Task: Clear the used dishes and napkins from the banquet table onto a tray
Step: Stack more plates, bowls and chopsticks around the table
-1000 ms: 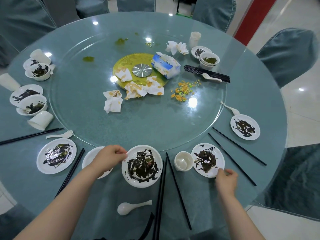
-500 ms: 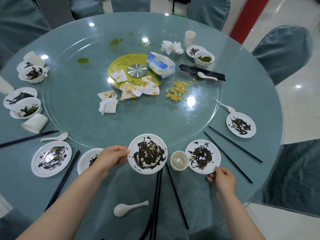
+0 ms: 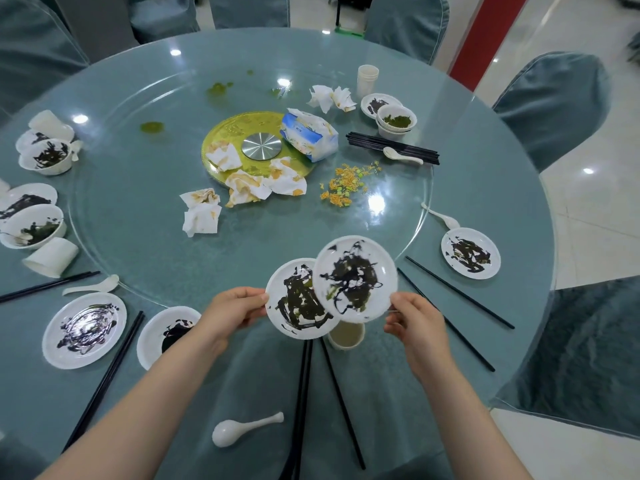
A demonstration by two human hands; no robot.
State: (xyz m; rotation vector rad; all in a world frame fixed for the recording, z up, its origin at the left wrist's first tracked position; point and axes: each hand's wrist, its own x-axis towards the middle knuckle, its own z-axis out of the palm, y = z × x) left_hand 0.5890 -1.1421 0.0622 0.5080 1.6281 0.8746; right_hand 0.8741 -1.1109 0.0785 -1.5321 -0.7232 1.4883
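My left hand (image 3: 230, 311) grips the left rim of a white plate (image 3: 294, 308) smeared with dark sauce, lifted above the table. A second smeared plate (image 3: 355, 277) is pinched at its right rim by my right hand (image 3: 414, 320) and overlaps the first plate from the right, tilted toward me. Below them a small white cup (image 3: 346, 336) stands on the teal tablecloth (image 3: 242, 375). More dirty plates lie at the left (image 3: 85, 329) (image 3: 166, 336) and right (image 3: 470, 252). Crumpled stained napkins (image 3: 202, 213) (image 3: 265, 187) lie on the glass turntable (image 3: 138, 202). No tray is in view.
Black chopsticks (image 3: 301, 393) and a white spoon (image 3: 242, 433) lie near the front edge. Bowls, plates and a tipped cup (image 3: 52, 256) crowd the left edge. At the far right sit stacked bowls (image 3: 396, 121), cups, chopsticks (image 3: 391, 148), a tissue pack (image 3: 310, 135) and food scraps (image 3: 346, 185). Covered chairs ring the table.
Both plates rose off the table. My right hand brought its plate left and up over the plate in my left hand, which moved slightly right.
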